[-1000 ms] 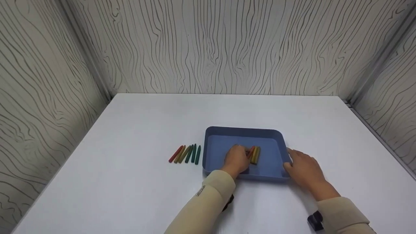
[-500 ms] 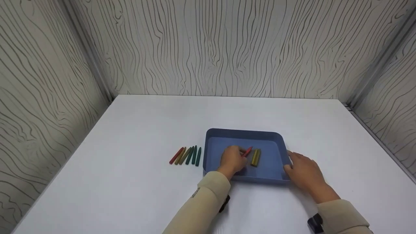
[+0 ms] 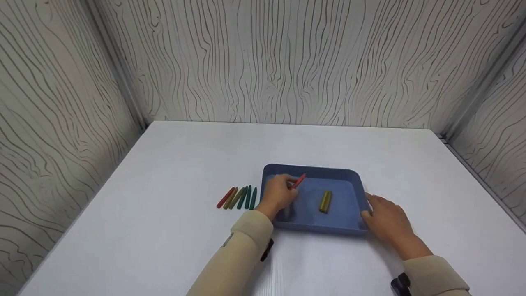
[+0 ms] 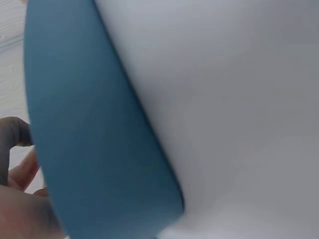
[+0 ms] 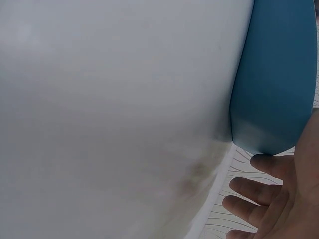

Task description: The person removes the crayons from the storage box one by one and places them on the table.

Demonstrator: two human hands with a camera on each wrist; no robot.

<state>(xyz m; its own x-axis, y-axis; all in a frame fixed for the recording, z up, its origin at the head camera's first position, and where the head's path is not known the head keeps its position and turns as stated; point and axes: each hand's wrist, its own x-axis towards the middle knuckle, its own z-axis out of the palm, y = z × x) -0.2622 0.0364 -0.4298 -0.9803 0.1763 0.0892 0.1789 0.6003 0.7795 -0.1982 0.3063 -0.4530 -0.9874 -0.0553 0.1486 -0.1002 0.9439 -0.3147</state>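
Observation:
A red crayon (image 3: 298,181) is pinched between the thumb and fingers of my left hand (image 3: 279,191), above the left part of the blue tray (image 3: 316,226). Two olive-yellow crayons (image 3: 325,201) lie side by side inside the tray. At the tray's right side, my right hand (image 3: 386,218) grips the wall, its thumb at the rim and its fingers along the outside. The right wrist view shows those fingers (image 5: 256,191) spread, one touching the tray's outer wall (image 5: 274,74). In the left wrist view the tray wall (image 4: 94,124) partly hides my left hand (image 4: 20,199); the crayon does not show there.
Left of the tray, a row of loose crayons lies on the white table (image 3: 164,197): a red crayon (image 3: 225,197), yellow-brown crayons (image 3: 234,198) and green crayons (image 3: 247,197). Patterned panels (image 3: 267,61) enclose the table at the back and sides.
My left hand has lifted the red crayon from beside the yellow crayons and carried it left across the tray. My right hand has stayed at the tray's right side.

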